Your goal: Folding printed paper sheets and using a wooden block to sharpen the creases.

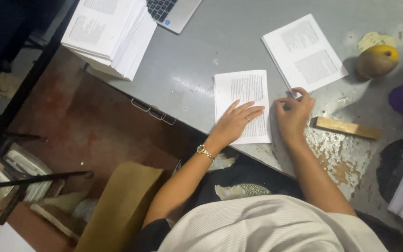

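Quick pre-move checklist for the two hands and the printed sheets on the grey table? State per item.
1. Left hand flat on the folded printed sheet, pinning it: ok.
2. Right hand at the near edge of the second stack of printed pages, fingertips touching it: ok; whether a page is pinched, cannot tell.
3. Folded sheet fully on the table: not ok, its near edge reaches the table edge.
4. Wooden block apart from both sheets: ok.
5. Table surface by the right hand clean: not ok, flaked and stained.
6. Round yellow-brown object apart from the pages: ok.
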